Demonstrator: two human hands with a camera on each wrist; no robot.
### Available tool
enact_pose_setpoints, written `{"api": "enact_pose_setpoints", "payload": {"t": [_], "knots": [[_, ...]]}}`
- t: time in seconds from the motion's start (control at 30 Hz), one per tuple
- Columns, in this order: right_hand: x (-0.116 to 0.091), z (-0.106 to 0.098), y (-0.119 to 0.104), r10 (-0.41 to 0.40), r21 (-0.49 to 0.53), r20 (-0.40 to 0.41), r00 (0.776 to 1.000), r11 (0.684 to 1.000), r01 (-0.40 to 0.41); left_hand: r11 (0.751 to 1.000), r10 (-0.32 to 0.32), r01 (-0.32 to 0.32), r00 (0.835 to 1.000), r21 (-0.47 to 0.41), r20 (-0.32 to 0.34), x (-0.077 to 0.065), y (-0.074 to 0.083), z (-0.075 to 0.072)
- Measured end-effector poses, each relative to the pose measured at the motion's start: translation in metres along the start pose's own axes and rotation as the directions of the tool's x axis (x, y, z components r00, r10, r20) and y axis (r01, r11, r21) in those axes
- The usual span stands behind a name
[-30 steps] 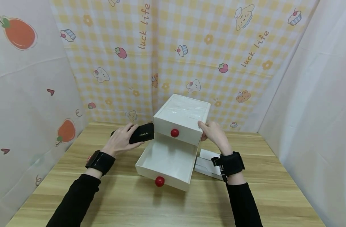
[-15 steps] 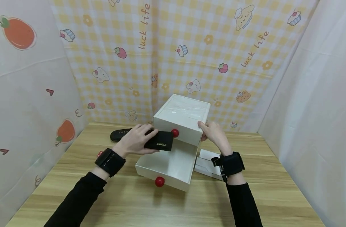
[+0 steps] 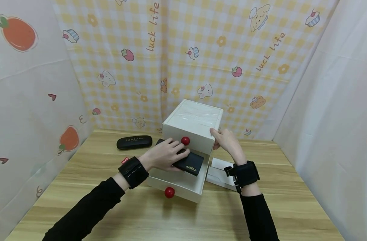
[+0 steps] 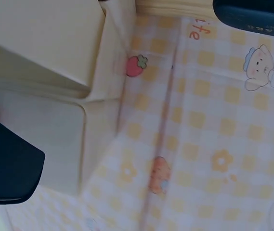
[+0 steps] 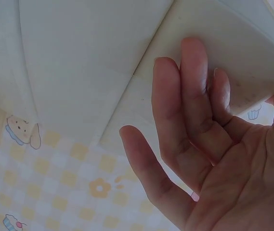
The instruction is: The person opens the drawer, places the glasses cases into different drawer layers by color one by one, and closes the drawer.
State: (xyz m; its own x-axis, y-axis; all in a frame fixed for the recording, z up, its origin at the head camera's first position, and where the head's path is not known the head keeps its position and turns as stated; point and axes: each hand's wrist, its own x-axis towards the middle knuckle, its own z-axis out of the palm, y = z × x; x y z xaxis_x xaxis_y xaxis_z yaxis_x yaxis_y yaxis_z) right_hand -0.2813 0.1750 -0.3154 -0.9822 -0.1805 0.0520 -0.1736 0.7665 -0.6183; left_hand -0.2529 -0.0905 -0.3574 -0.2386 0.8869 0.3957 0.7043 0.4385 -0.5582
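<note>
A white two-drawer box (image 3: 198, 115) with red knobs stands mid-table, its lower drawer (image 3: 174, 182) pulled out. Over that drawer my left hand (image 3: 165, 154) grips a black case (image 3: 192, 164) lettered KANOLD. The case slants across the drawer opening, just below the upper drawer's knob (image 3: 185, 141). In the left wrist view the end of the case (image 4: 11, 163) shows in front of the white box. My right hand (image 3: 228, 140) holds the box's upper right front corner. In the right wrist view its bent fingers (image 5: 194, 91) lie against a white panel.
A second black case (image 3: 134, 142) with small lettering lies on the table at the back left. Beside the box, partly behind my right wrist, is a white flat-sided object (image 3: 217, 172). Patterned cloth (image 3: 195, 73) hangs behind the wooden table (image 3: 135, 214).
My left hand has carried the KANOLD case right and down, from beside the box to over the lower drawer, uncovering the other black case. My right hand and the box stay put.
</note>
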Motion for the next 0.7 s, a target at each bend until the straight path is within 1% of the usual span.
{"api": "enact_pose_setpoints", "payload": {"t": [0.13,0.3,0.4,0.53,0.63,0.7], "knots": [[0.001,0.001,0.001,-0.005,0.003,0.003,1.000,1.000,0.005,0.999,0.032,-0.033,0.997,0.008,0.070,0.005,0.006,0.003],[0.001,0.000,0.001,0.003,0.006,0.004,1.000,1.000,-0.003,1.000,0.021,-0.022,0.988,0.006,0.150,0.010,0.011,0.003],[0.000,-0.001,0.001,0.001,0.022,0.004,1.000,1.000,-0.001,1.000,0.006,-0.007,0.978,0.003,0.209,0.011,0.012,0.003],[0.000,-0.001,0.001,-0.007,0.027,0.005,1.000,1.000,0.007,1.000,-0.003,0.001,0.957,0.008,0.290,0.011,0.013,0.005],[0.000,0.000,0.002,-0.006,0.020,0.004,1.000,1.000,0.005,1.000,-0.015,0.013,0.944,0.007,0.329,0.012,0.014,0.007],[0.000,0.000,0.002,-0.004,0.018,0.004,1.000,1.000,0.004,0.999,-0.027,0.032,0.936,-0.008,0.350,0.013,0.015,0.008]]}}
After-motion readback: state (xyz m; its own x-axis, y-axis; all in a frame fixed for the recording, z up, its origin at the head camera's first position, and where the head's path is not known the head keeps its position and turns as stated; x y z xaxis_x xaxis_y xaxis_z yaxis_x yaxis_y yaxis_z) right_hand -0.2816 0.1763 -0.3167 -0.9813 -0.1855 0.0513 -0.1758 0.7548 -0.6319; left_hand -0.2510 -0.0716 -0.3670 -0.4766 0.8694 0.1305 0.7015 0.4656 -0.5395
